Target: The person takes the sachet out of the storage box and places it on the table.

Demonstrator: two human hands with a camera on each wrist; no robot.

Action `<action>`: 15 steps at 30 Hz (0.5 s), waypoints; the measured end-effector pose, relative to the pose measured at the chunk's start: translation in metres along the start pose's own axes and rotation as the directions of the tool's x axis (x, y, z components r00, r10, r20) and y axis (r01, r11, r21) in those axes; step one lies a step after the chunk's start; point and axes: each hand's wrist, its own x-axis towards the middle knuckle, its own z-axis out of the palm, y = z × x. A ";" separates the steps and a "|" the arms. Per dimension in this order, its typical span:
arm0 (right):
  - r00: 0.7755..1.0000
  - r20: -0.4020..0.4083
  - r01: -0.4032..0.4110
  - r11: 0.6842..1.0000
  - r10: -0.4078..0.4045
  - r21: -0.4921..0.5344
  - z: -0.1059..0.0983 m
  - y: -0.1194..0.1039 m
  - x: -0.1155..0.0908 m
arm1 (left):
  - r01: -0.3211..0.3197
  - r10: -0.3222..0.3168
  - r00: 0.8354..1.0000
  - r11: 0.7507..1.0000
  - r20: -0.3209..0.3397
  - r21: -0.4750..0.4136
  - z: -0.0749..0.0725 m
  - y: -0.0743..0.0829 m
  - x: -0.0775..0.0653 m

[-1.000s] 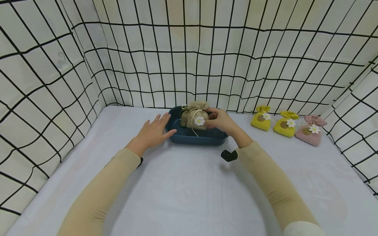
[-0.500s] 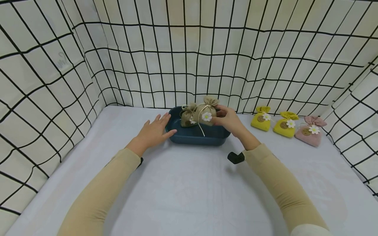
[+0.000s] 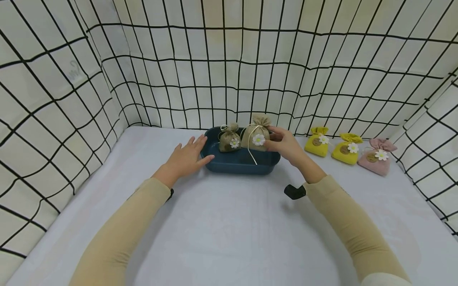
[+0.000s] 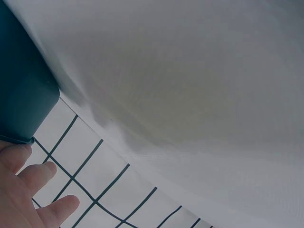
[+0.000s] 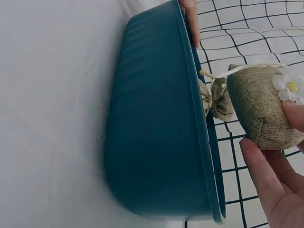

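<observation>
My right hand (image 3: 288, 147) holds a beige cloth drawstring pouch (image 3: 255, 139) by its right side, above the right part of a dark blue tub (image 3: 237, 169). In the right wrist view the pouch (image 5: 261, 107), with a white daisy and a loose cord, is pinched between thumb and fingers over the tub's rim. A second, smaller beige pouch (image 3: 229, 142) sits inside the tub at the left. My left hand (image 3: 184, 161) rests with spread fingers at the tub's left rim. The left wrist view shows its fingertips (image 4: 40, 175) beside the tub corner (image 4: 28, 85).
To the right, two yellow pouches (image 3: 316, 145) and a pink pouch (image 3: 375, 159) with daisies lie in a row on the white table (image 3: 229, 230). Black grid netting (image 3: 222, 67) over white walls closes off the back and both sides.
My right hand has moved the larger beige pouch rightward and slightly up, away from the smaller one, which now shows fully. The left hand has stayed at the tub's rim.
</observation>
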 end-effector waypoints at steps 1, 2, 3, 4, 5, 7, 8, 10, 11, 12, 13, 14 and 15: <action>1.000 -0.001 0.000 1.000 0.000 0.001 -0.001 0.000 -0.001 | 0.000 0.000 1.000 1.000 0.001 0.001 0.000 0.000 0.000; 1.000 -0.002 -0.001 1.000 0.001 0.003 -0.002 0.000 -0.002 | 0.000 0.000 1.000 1.000 0.001 0.002 0.000 0.000 0.000; 1.000 -0.003 -0.001 1.000 0.001 0.005 -0.004 0.000 -0.003 | 0.001 -0.001 1.000 1.000 0.002 0.002 -0.001 0.000 0.000; 1.000 -0.002 0.000 1.000 0.000 0.005 -0.005 0.000 -0.004 | 0.001 -0.001 1.000 1.000 0.002 0.002 -0.001 0.000 0.000; 1.000 -0.002 0.000 1.000 0.000 0.007 -0.006 0.000 -0.005 | 0.001 -0.001 1.000 1.000 0.002 0.002 -0.001 0.000 0.000; 1.000 -0.002 -0.003 1.000 0.003 0.010 -0.009 0.001 -0.007 | 0.002 -0.002 1.000 1.000 0.002 -0.002 -0.001 0.000 0.000; 1.000 0.000 -0.004 1.000 0.004 0.011 -0.010 0.001 -0.008 | 0.003 -0.003 1.000 1.000 0.002 -0.005 -0.001 0.000 -0.001; 1.000 0.005 -0.011 1.000 0.011 0.009 -0.013 0.002 -0.010 | 0.005 -0.005 1.000 1.000 0.003 -0.006 0.000 0.000 0.000; 1.000 0.005 -0.016 1.000 0.016 0.008 -0.014 0.002 -0.011 | 0.006 -0.006 1.000 1.000 0.004 -0.007 0.000 0.000 0.000; 1.000 0.003 -0.019 1.000 0.019 0.007 -0.015 0.003 -0.012 | 0.006 -0.006 1.000 1.000 0.004 -0.007 0.000 0.000 0.000; 1.000 0.005 -0.020 1.000 0.020 0.002 -0.017 0.003 -0.013 | 0.007 -0.007 1.000 1.000 0.004 -0.007 0.000 0.000 0.000; 1.000 0.005 -0.024 1.000 0.024 0.000 -0.018 0.003 -0.014 | 0.006 -0.006 1.000 1.000 0.003 -0.008 0.000 0.000 0.000; 1.000 0.002 -0.029 1.000 0.029 -0.010 -0.020 0.003 -0.016 | 0.006 -0.006 1.000 1.000 0.003 -0.010 0.000 0.000 0.000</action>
